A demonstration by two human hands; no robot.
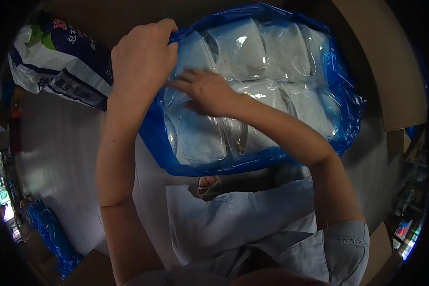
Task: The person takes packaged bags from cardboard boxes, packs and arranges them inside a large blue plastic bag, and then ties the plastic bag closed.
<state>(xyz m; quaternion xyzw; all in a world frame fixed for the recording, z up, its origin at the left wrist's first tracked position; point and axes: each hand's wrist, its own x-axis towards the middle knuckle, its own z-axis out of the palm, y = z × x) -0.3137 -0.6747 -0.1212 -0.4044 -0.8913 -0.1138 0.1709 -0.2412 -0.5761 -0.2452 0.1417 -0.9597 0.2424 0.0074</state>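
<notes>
Blue plastic bag [350,109], mouth wide, and here it is, spread to the right of the left hand [145,52] and directly beneath the right hand [207,93]! Inside, clear-wrapped pale packs [238,50] sit side by side in rows, some beyond the right fingers, others on their near side. Look at the left fingers: they pinch the bag's rim at its far left corner, and that looks like the anchor for everything. The right fingers are loosely bent and blurred, over the packs near that gripped corner; whether they touch, press or pinch anything, I cannot tell. Good handling here, I'd judge: a firm left pinch, the rim drawn outward so it stays off the packs, and the right fingers flat and light, working with the pads, since thin plastic probably tears under a nail. Slick wrapping likely slides, so even pressure, one pack at a time, should suit those rows best. Mind the other side too: well to the right of the right fingers, the rim is crumpled, no fingers on it, and it could fold inward. And just left of the left fingers, a printed sack [81,52] sits near the wrist, so a compact pull seems wiser than a wide one.
</notes>
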